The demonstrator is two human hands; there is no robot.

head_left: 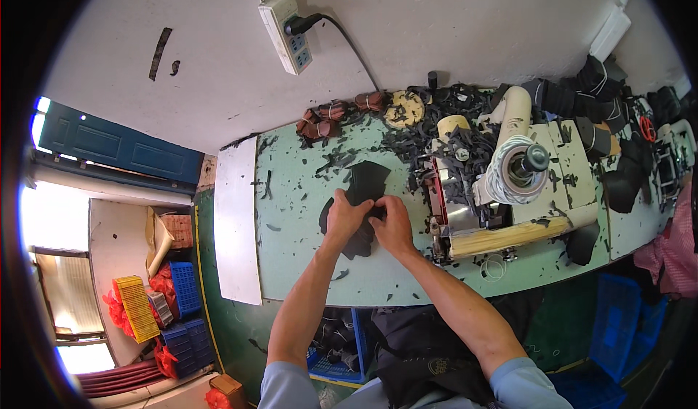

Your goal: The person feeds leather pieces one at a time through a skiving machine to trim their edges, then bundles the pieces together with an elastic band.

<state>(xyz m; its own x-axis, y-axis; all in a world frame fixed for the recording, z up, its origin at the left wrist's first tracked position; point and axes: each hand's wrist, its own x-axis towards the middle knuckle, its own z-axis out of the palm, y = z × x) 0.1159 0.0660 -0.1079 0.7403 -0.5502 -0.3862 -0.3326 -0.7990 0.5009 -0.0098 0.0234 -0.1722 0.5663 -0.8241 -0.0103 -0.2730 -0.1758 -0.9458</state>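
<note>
On the pale green tabletop [291,191], both hands are at flat black pieces [368,180] that look like cut leather or fabric. My left hand [347,218] has its fingers closed on the black pieces from the left side. Close beside it, my right hand [392,225] pinches at the same pieces, its thumb and fingertips near the left thumb. More black material shows below and to the left of the hands. Exactly where one piece ends and another begins is hidden by the fingers.
A cream-coloured machine [520,118] stands right of my hands, covered in black scraps. Tied reddish-brown bundles [320,127] and a round yellow disc [404,109] lie along the wall. Below the table edge is a blue crate [358,343]. A power strip [286,32] hangs on the wall.
</note>
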